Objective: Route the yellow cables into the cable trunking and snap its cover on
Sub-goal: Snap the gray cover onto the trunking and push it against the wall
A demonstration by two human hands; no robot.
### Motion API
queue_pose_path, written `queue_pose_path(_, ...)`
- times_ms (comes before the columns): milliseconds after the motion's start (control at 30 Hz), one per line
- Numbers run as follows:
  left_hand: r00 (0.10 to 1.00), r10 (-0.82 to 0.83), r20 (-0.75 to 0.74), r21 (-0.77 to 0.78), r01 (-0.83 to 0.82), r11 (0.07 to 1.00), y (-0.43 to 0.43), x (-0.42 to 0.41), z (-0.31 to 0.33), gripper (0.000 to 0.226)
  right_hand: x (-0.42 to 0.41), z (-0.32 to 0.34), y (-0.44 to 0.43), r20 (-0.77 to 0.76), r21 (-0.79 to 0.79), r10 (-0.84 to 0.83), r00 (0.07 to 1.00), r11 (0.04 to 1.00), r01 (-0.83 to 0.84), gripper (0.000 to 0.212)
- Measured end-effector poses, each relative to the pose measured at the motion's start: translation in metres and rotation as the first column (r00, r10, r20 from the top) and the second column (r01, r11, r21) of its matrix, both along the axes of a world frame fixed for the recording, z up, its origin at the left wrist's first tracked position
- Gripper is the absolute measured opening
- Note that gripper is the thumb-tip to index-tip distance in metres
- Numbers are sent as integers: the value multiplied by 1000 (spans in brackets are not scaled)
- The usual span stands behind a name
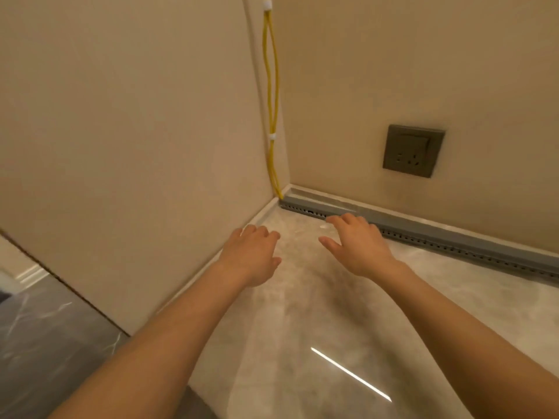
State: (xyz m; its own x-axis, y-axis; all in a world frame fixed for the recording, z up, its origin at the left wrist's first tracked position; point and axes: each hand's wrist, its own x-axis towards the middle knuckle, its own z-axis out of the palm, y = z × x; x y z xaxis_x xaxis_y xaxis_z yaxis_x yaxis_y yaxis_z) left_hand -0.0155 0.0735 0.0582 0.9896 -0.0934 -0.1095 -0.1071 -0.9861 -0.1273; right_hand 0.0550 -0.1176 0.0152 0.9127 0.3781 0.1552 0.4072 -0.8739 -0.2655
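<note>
The left hand (254,252) is held over the surface (302,322), loosely curled, with nothing gripped. The yellow cables (271,86) are hung down the wall corner; their ends are hidden at the grey cable trunking (423,234). The right hand (360,246) is spread open and empty, its fingertips at the trunking, which is cut off at the right edge.

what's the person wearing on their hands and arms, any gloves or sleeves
Nothing is worn. The left hand and the right hand are bare, with no gloves and no rings showing. Both forearms are bare too, with no sleeves, watch or wristband in view.
</note>
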Motion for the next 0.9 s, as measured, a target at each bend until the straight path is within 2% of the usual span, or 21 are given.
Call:
queue_pose_path(233, 999, -54, 0, 184, 53, 982, 34, 93, 2, 50, 71, -28, 35, 52, 34, -39, 998, 999, 37, 50)
queue_pose_path(500, 977, -197, 78, 253, 172, 952, 28, 182, -20, 49, 107, -58, 30, 119, -32, -50, 992, 998, 54, 48)
queue_pose_path(600, 970, -232, 74, 436, 178, 882, 33, 204, -35, 41, 112, -61, 21, 155, -96, -32, 987, 994, 47, 48)
queue_pose_path(733, 924, -380, 46, 606, 277, 745, 29, 231, -33, 28, 118, -61, 10, 173, -171, -85, 981, 979, 115, 49)
queue_pose_path(833, 891, -453, -21, 659, 353, 664, 28, 250, -26, 24, 123, -62, 6, 223, -155, -75, 972, 982, 111, 47)
queue_pose_path(900, 887, -459, -60, 647, 384, 659, 30, 259, -22, 24, 126, -63, 2, 276, -126, -54, 960, 988, 91, 44)
